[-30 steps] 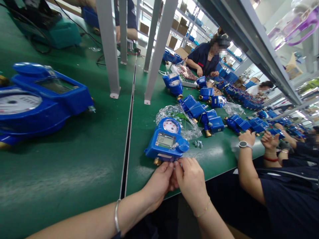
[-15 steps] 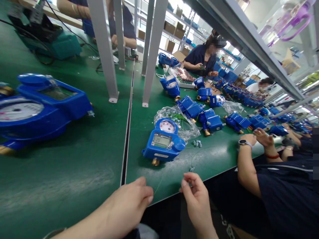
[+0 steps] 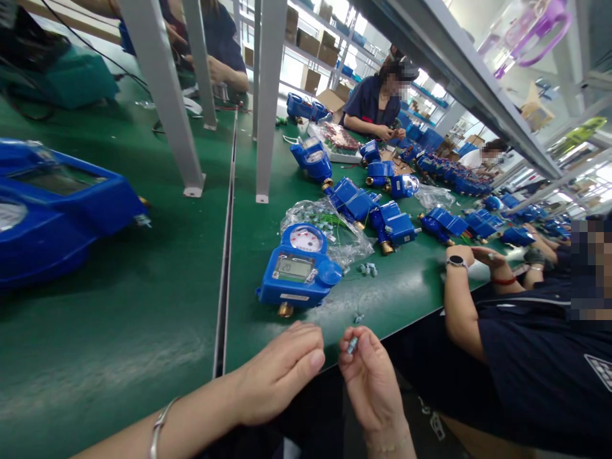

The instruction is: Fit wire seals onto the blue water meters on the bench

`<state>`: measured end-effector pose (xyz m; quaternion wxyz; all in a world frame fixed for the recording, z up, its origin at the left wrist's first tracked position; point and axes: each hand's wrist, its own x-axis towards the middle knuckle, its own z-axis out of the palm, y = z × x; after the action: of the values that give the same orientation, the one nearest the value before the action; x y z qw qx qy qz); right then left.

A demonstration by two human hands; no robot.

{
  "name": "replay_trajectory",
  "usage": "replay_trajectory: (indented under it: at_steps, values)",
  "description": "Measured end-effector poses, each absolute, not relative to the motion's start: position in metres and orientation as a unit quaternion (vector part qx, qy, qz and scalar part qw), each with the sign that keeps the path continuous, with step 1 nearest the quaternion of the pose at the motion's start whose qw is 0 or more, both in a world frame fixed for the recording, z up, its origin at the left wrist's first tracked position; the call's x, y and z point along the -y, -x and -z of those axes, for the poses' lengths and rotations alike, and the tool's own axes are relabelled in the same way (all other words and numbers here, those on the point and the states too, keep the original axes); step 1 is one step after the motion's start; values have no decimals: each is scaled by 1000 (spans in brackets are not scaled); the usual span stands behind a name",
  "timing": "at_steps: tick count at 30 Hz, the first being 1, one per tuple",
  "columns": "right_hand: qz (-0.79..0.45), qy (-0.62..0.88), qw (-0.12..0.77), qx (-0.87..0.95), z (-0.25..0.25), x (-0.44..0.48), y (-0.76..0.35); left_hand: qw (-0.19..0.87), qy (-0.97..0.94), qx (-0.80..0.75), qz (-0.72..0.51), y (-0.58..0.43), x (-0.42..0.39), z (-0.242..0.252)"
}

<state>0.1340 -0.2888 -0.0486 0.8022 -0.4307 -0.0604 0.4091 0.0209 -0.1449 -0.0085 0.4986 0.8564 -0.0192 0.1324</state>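
Observation:
In my right hand (image 3: 370, 376), a small blue-grey plastic seal (image 3: 352, 345) shows between the curled fingers and thumb. My left hand (image 3: 287, 366) is close beside it at the table edge, its fingers bent and pressed together; what they hold, if anything, is hidden. Just beyond my hands a blue water meter (image 3: 296, 268) stands on the green table, with a white dial, a grey display and a brass fitting facing me. Several loose seals (image 3: 368, 269) lie to its right, and a few more (image 3: 358, 317) rest close to my right fingertips.
Behind the meter sits a clear plastic bag (image 3: 354, 239) of green wires and seals. Several blue meters (image 3: 354, 197) fill the right side; another big one (image 3: 62, 204) is at the left. Grey posts (image 3: 272, 95) rise from the table (image 3: 157, 306). A co-worker's arm (image 3: 461, 293) is at the right.
My left hand has moved right, closer to my right hand. My right hand has turned so the seal in its fingers shows. The view has shifted a little to the right.

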Motion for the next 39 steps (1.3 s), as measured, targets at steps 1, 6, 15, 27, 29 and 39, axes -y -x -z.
replay_trajectory:
  at_steps: [1,6,15,27,29,39]
  values:
    - [-417,418,805,56,49,289,-134,505,-851,5,-140,-21,146,10]
    - [-451,359,815,54,49,287,-132,515,-850,-41,-105,-16,147,20]
    - [-486,338,801,92,47,280,-130,481,-871,-57,-82,-18,144,23]
    - [-502,350,784,108,45,278,-127,462,-873,-31,-154,-17,149,23]
    - [-501,357,781,108,46,278,-127,462,-873,-30,-156,-18,149,23]
    - [-491,374,777,124,44,276,-127,457,-875,-32,-152,-18,149,25]
